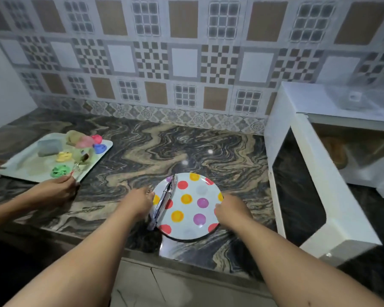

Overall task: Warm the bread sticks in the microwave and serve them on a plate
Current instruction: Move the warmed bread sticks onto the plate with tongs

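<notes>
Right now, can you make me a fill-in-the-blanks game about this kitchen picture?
1. The microwave door is ____.
2. The tongs lie on the ____ side of the plate.
3. The left hand and the right hand hold the plate by its ____.
4. The plate is covered in coloured ____.

Missing words: open; left; rim; dots
</notes>
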